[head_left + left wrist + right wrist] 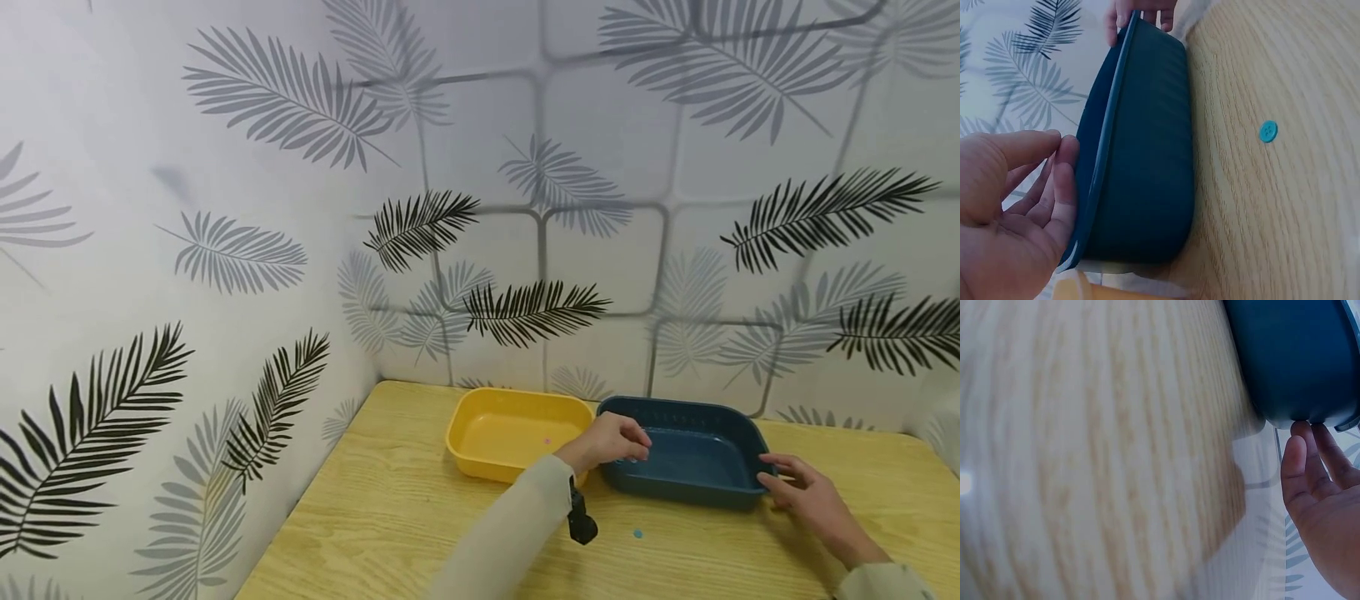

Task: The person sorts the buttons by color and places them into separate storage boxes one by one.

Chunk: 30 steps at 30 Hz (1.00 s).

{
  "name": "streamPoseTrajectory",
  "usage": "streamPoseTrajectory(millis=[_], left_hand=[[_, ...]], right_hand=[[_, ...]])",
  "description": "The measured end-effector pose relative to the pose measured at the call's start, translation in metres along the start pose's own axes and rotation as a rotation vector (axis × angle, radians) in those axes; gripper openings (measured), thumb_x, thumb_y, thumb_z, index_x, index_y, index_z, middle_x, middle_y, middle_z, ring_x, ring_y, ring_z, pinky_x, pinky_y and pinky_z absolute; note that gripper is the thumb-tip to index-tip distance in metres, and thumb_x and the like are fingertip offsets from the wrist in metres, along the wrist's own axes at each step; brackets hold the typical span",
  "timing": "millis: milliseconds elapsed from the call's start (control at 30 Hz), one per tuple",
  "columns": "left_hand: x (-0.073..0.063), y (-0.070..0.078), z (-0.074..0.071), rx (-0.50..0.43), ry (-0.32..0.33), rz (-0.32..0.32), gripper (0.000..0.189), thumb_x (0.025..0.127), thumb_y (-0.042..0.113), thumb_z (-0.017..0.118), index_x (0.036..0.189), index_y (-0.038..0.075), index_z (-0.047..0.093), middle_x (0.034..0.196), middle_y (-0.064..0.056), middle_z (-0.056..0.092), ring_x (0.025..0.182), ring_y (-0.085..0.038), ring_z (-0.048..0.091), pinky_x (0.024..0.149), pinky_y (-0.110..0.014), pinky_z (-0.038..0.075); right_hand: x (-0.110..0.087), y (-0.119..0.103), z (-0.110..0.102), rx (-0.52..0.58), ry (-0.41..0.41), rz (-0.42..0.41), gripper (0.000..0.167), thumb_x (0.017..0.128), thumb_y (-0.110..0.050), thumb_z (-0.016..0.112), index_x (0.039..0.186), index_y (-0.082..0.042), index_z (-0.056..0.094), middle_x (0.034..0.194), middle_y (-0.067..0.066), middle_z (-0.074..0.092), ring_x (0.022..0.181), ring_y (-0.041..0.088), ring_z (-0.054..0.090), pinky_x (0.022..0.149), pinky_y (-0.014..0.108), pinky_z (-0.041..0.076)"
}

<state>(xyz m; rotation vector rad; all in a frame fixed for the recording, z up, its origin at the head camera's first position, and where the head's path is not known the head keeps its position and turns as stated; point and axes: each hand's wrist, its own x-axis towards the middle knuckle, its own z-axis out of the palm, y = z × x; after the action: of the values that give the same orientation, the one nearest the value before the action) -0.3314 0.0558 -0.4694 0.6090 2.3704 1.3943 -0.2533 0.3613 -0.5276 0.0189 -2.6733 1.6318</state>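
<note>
My left hand hangs over the near left part of a dark blue plastic basket. In the left wrist view, its thumb tip and index fingertip meet beside the basket's rim; I cannot tell whether something small is between them. My right hand is at the basket's right end, fingers fairly straight, fingertips touching the outer wall. A small turquoise button lies on the table in front of the basket.
A yellow basket stands left of the blue one, with a small pink piece inside it. Both sit on a wood-grain table, near a wall with a leaf pattern. A black wrist camera hangs under my left wrist.
</note>
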Motion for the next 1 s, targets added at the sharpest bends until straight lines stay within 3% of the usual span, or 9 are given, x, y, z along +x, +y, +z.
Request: streamPoseTrajectory(millis=[167,367,500,667,800,1000], left_hand=[[-0.017,0.000,-0.010,0.025,-0.083,0.020,0.012,0.087,0.008,0.068,0.099,0.004,0.070,0.080,0.007,0.065,0.071,-0.009,0.059,0.068,-0.023,0.051],[-0.039,0.003,-0.015,0.045,-0.237,0.036,0.014,0.088,0.009,0.067,0.101,0.005,0.070,0.081,0.006,0.066,0.075,-0.012,0.061,0.073,-0.027,0.052],[-0.051,0.002,-0.012,0.144,-0.348,0.087,0.017,0.089,0.010,0.067,0.105,0.004,0.069,0.081,0.007,0.066,0.073,-0.005,0.060,0.069,-0.020,0.050],[-0.061,-0.006,-0.007,0.245,-0.447,0.102,0.023,0.090,0.014,0.066,0.111,0.007,0.067,0.081,0.009,0.065,0.073,-0.001,0.059,0.066,-0.016,0.048],[-0.064,-0.017,-0.001,0.304,-0.462,0.079,0.025,0.090,0.017,0.067,0.114,0.013,0.066,0.080,0.011,0.063,0.072,-0.002,0.058,0.064,-0.017,0.047],[-0.064,-0.032,0.008,0.305,-0.397,0.050,0.026,0.088,0.018,0.069,0.114,0.015,0.066,0.076,0.011,0.063,0.066,-0.003,0.058,0.059,-0.017,0.047]], right_hand=[[0.000,0.000,0.000,-0.014,0.002,0.001,0.062,0.097,-0.036,0.053,0.137,0.008,0.037,0.136,0.040,0.031,0.083,0.003,0.059,0.069,0.032,0.053],[-0.001,-0.001,0.000,-0.007,0.000,0.001,0.061,0.098,-0.036,0.052,0.137,0.009,0.037,0.136,0.040,0.029,0.082,0.001,0.058,0.069,0.032,0.053],[-0.001,-0.002,0.001,-0.002,0.000,-0.005,0.061,0.097,-0.036,0.053,0.137,0.008,0.037,0.136,0.041,0.029,0.081,-0.001,0.058,0.069,0.031,0.053],[-0.001,-0.003,0.001,0.004,0.001,-0.007,0.061,0.097,-0.035,0.053,0.137,0.008,0.037,0.136,0.041,0.029,0.081,0.000,0.058,0.069,0.032,0.053],[0.000,-0.003,0.001,0.007,0.001,0.002,0.061,0.097,-0.036,0.053,0.137,0.008,0.037,0.136,0.041,0.029,0.081,0.001,0.059,0.069,0.032,0.053],[-0.001,-0.005,0.001,0.011,-0.002,0.004,0.061,0.097,-0.035,0.053,0.137,0.009,0.037,0.136,0.042,0.028,0.081,0.001,0.058,0.069,0.032,0.053]])
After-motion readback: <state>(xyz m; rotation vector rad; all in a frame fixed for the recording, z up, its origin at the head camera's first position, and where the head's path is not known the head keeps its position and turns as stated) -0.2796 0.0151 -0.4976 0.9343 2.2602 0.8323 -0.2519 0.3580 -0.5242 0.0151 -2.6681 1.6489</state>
